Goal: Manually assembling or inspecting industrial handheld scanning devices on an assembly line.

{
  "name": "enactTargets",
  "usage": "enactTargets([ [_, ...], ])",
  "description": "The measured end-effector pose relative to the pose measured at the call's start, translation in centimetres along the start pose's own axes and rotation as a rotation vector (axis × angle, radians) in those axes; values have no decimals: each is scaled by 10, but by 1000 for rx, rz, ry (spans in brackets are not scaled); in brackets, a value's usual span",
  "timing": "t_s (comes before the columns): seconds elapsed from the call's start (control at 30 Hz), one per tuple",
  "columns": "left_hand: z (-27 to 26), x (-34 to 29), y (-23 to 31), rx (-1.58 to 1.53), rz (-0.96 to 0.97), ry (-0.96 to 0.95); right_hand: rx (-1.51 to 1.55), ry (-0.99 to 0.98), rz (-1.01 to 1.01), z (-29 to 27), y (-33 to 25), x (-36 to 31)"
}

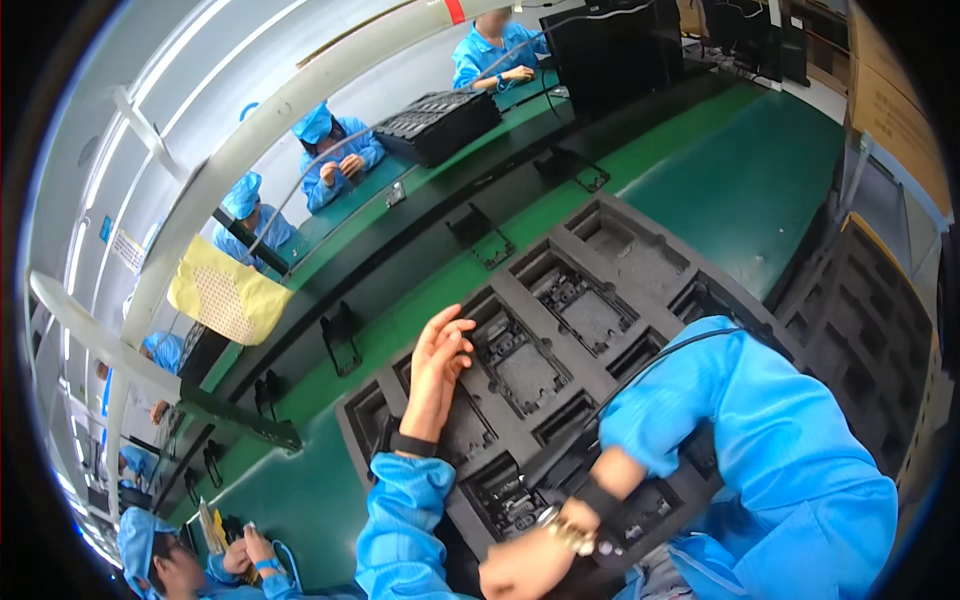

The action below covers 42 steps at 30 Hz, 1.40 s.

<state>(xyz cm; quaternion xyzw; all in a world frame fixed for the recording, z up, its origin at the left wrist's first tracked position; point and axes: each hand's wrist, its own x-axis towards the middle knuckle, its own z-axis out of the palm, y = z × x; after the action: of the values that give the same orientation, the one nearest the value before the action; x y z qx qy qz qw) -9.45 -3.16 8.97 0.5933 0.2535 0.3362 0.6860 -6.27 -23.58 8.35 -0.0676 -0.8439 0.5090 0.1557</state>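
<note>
The left hand (436, 368) is hanging over the left side of the dark foam tray (592, 378), its fingers loosely curled and standing a little apart; whether it is touching anything is hard to tell. The right hand (528, 565) is lying at the tray's near edge, back upward and fingers hidden, so I cannot tell whether they are apart or together. Its forearm is crossing the tray in a blue sleeve (800, 440), wearing a gold watch (572, 530). Inside the tray, a black framed part (503, 338) is sitting in the compartment just beside the left hand, and a second framed part (565, 292) is filling the next compartment to the right. A black mechanism (512, 503) is resting in a compartment near the tray's near edge, close to the right hand. The green desk (325, 490) is showing left of the tray. Beyond the tray, black brackets (485, 238) are standing along a green strip, and farther beyond it co-workers in blue are sitting.
</note>
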Motion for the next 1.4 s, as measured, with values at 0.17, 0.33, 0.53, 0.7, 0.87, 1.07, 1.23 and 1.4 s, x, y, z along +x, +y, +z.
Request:
enactTargets([
  [0.17,-1,0,-1,2,8,-5,238,-113,-304,51,-26,2],
  [0.33,-8,6,-7,-63,31,-50,211,-80,-456,64,-32,-23],
  [0.53,-14,4,-11,-96,28,-41,155,-37,-527,56,-36,-62],
  [0.7,-9,-3,-6,-97,22,-36,150,-33,-549,70,-40,-50],
  [0.87,-12,-34,13,109,-98,56,174,-11,-529,73,-31,-37],
  [1.07,-37,-90,3,1583,267,105,-466,276,184,-72,-77,-115],
  [1.23,-27,-80,1,1860,33,153,-1275,640,894,-160,-22,-205],
  [1.4,-19,-53,4,2094,44,183,-1271,749,824,-164,30,-233],
])
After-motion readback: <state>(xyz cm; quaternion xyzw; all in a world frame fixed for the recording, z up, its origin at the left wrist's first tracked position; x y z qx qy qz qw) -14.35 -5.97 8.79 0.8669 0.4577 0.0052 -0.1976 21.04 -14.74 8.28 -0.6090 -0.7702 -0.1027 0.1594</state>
